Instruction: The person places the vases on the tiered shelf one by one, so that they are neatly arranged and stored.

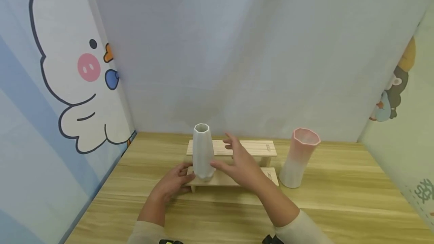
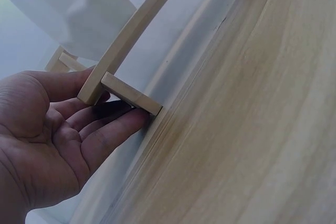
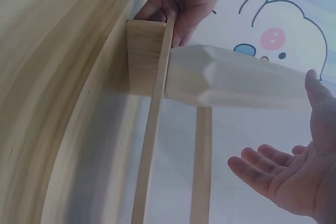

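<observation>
A white faceted vase [image 1: 202,153] stands upright on the left part of the lower board of a two-step wooden stand [image 1: 225,179]. My left hand [image 1: 173,182] grips the left end of that lower board; in the left wrist view its thumb lies over the board and its fingers reach the short leg [image 2: 132,94]. To the right of the vase is my right hand [image 1: 241,164], its fingers spread and its thumb close to the vase's side. Whether that thumb touches the vase I cannot tell. Nothing lies in the right palm [image 3: 302,187].
A pink-and-white vase [image 1: 301,161] stands on the wood-grain table [image 1: 339,195], right of the stand. Behind the table hangs a pale curtain [image 1: 237,67]. Printed cartoon panels close off the left and right sides.
</observation>
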Demonstrator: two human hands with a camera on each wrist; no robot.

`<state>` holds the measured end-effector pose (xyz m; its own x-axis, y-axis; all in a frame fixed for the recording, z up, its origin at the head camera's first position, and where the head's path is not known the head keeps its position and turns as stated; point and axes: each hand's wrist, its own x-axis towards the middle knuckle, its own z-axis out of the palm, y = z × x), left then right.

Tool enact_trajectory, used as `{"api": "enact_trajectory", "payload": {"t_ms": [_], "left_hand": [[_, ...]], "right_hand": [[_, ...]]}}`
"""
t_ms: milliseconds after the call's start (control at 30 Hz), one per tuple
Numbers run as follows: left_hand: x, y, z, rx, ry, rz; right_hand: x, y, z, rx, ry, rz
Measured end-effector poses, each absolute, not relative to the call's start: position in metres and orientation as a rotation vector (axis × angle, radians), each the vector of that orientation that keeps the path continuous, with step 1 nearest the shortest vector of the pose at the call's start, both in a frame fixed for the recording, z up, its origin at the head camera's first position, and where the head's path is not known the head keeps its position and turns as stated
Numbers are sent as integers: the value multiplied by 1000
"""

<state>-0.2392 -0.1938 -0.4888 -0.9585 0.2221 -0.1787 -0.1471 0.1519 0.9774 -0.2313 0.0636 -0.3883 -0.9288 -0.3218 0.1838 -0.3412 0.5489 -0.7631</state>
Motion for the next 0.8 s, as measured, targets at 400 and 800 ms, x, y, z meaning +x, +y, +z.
{"api": "enact_trajectory", "payload": {"t_ms": [400, 800], "left_hand": [[-240, -192, -492, 43, 2142, 1894], [-244, -191, -493, 47, 2130, 1893]], "right_hand": [[-208, 109, -391, 668, -2677, 1277], [-193, 145, -396, 676, -2636, 1270]]}}
